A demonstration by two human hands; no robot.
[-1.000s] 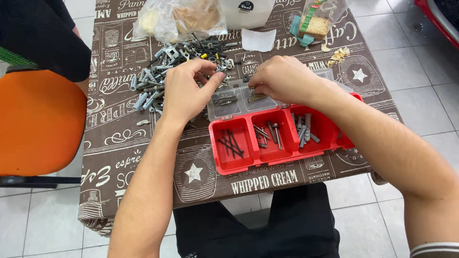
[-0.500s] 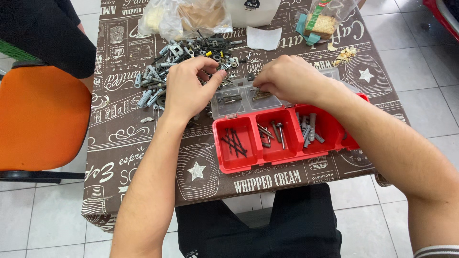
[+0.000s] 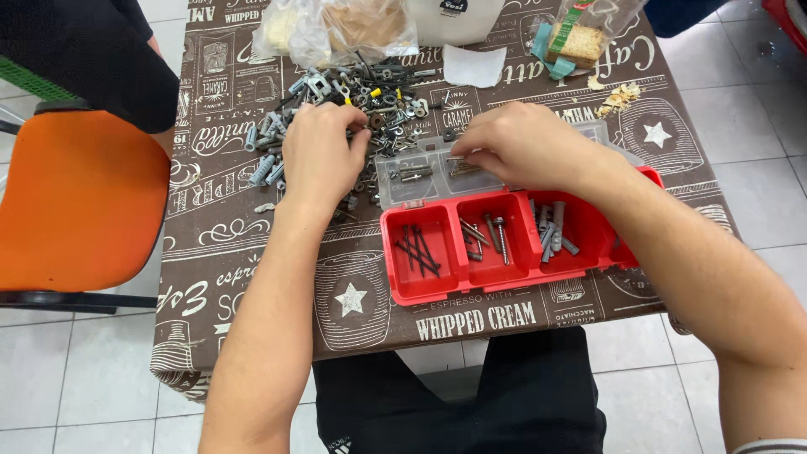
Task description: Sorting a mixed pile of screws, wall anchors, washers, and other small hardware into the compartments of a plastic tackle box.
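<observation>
My left hand rests palm down on a loose pile of screws, bolts and grey wall plugs, its fingers curled among the pieces; what it holds is hidden. My right hand reaches over the clear lid of a red compartment box, fingertips pinched low at a small screw above the lid. The box's compartments hold dark screws, longer screws and grey plugs.
The small table carries a brown printed cloth. Clear plastic bags, a white scrap of paper and a green-banded packet lie at the far edge. An orange chair stands at left, beside another person's dark sleeve.
Both hands have stayed over the pile and the lid, with only small finger movements. The camera view has shifted slightly.
</observation>
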